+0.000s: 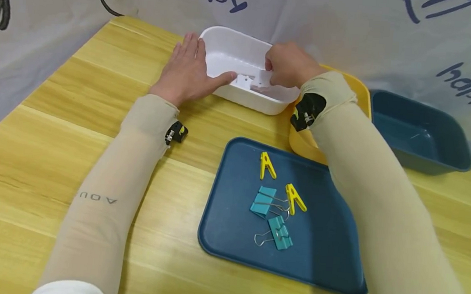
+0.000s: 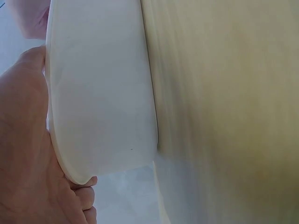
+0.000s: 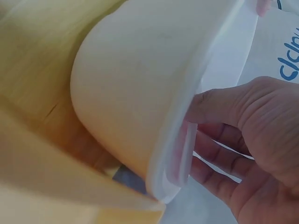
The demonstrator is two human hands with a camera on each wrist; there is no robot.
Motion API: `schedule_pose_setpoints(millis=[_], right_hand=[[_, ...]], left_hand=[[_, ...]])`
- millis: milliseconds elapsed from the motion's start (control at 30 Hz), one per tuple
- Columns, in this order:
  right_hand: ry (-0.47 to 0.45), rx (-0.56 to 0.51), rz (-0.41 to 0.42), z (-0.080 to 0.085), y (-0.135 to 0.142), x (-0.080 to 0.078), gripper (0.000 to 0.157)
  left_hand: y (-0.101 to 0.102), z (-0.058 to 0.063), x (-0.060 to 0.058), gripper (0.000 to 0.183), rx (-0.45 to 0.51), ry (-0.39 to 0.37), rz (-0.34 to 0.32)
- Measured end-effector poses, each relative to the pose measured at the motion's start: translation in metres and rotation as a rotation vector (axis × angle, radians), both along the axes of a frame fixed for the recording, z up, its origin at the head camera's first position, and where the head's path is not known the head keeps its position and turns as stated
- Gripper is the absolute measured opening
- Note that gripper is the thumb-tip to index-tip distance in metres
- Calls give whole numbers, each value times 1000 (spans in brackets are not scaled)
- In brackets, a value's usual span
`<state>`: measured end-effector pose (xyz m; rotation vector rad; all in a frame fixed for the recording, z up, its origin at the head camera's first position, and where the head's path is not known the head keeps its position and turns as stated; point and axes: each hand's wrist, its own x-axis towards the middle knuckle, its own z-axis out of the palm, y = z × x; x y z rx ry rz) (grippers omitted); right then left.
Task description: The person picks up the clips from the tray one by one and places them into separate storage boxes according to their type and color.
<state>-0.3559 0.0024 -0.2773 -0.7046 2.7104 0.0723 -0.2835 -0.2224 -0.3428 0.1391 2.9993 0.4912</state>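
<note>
A white plastic basin (image 1: pixel 260 103) stands at the back of the table. My left hand (image 1: pixel 187 70) rests on its left end, fingers straight along the rim and thumb over the front edge; the left wrist view shows the hand (image 2: pixel 28 140) against the basin's outer wall (image 2: pixel 100 88). Inside the basin my right hand (image 1: pixel 289 65) pinches a thin, pale flat piece (image 3: pixel 188 154) between thumb and fingers, partly hidden by the hand. A small white piece with dark dots (image 1: pixel 245 81) lies on the basin floor beside it; its kind is unclear.
A dark blue tray (image 1: pixel 228 230) in front bears two yellow clothespins (image 1: pixel 267 165) and two teal binder clips (image 1: pixel 280 233). Right of the white basin stand a yellow basin (image 1: pixel 303 143), partly behind my right forearm, and a dark blue basin (image 1: pixel 432 157). A marked white cloth (image 1: pixel 314 14) hangs behind.
</note>
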Motion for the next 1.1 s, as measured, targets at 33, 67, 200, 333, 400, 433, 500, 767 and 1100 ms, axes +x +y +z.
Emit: schedule_pose_setpoints(millis=[33, 67, 200, 333, 400, 433, 500, 767, 1100], right_hand=[[-8, -2, 1, 0, -1, 0, 29], [-14, -6, 4, -1, -3, -1, 28], [-52, -11, -8, -5, -5, -4, 29], [-85, -25, -24, -9, -4, -8, 31], [-92, -31, -17, -10, -2, -10, 32], [-93, -34, -9, -11, -1, -11, 32], [-94, -34, 2, -12, 2, -12, 33], [-129, -28, -6, -14, 6, -13, 35], [-111, -22, 22, -9, 5, -12, 38]], left_hand=[[0, 0, 0, 121, 0, 0, 1], [0, 0, 1, 120, 1, 0, 2], [-1, -2, 2, 120, 11, -2, 4], [0, -1, 3, 120, 17, -3, 5], [0, -1, 3, 120, 15, -3, 5], [0, -1, 3, 120, 15, -3, 6], [0, 0, 3, 120, 12, -3, 5], [0, 0, 3, 120, 15, -5, 1], [-3, 0, 3, 119, 18, -8, -8]])
